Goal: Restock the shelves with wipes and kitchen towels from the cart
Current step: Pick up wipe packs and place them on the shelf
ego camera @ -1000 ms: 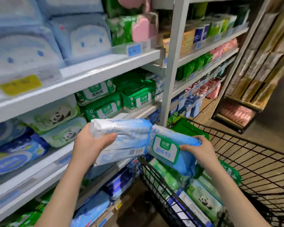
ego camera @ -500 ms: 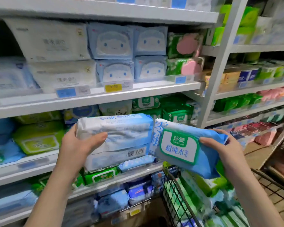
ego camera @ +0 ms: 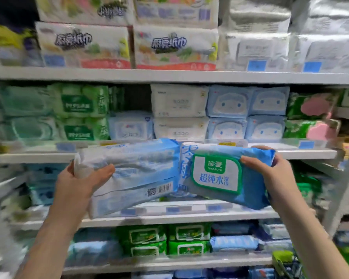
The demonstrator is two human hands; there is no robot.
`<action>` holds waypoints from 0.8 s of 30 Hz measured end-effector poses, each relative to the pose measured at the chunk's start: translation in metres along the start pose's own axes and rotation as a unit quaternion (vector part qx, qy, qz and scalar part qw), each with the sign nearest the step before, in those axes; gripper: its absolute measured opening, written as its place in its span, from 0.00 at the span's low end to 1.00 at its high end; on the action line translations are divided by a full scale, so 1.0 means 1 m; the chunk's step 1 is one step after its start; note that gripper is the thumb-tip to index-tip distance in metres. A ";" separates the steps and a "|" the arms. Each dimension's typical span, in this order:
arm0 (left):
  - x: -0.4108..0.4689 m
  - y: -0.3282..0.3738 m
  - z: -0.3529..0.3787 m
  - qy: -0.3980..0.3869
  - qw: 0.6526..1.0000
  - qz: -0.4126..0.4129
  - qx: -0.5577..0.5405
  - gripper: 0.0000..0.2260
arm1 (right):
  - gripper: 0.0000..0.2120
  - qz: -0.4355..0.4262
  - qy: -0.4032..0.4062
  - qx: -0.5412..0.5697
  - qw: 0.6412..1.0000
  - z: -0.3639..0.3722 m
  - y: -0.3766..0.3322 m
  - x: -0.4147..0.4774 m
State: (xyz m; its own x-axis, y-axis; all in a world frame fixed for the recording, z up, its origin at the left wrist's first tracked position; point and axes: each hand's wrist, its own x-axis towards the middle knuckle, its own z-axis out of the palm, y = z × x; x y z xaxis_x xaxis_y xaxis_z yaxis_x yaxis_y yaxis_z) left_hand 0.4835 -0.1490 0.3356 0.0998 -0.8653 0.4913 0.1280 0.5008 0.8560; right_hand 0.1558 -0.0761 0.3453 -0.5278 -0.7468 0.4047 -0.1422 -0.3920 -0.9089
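Left grip (ego camera: 83, 182) curls round the outer end of a pale blue-and-white wipes pack (ego camera: 137, 174), thumb across its face. Right grip (ego camera: 270, 174) pinches the outer end of a deeper blue pack (ego camera: 250, 190) the same way. Holding each by its end probably keeps the faces readable for matching stock. The packs touch between the grips, in front of the shelf edge (ego camera: 300, 152), not yet on it. Right pack has a green-bordered white lid; left shows a barcode. Both look soft and creased.
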 end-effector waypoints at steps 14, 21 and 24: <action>0.080 0.004 -0.154 0.048 0.996 0.026 0.074 0.31 | 0.14 -0.131 -0.066 0.002 0.989 0.192 -0.015 0.054; 0.095 -0.001 -0.186 0.094 0.991 0.028 0.086 0.36 | 0.20 -0.174 -0.116 -0.001 0.978 0.235 -0.015 0.095; 0.098 -0.003 -0.194 0.086 0.993 0.003 0.081 0.44 | 0.22 -0.186 -0.139 -0.015 0.972 0.246 -0.006 0.113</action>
State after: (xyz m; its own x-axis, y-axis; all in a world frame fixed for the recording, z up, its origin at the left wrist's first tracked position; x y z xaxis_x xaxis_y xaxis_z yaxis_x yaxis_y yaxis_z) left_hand 0.6842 -0.2313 0.3497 0.2696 -0.8381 0.4742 -0.0323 0.4843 0.8743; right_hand 0.3034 -0.2902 0.4214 -0.1888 -0.6738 0.7144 -0.3067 -0.6507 -0.6947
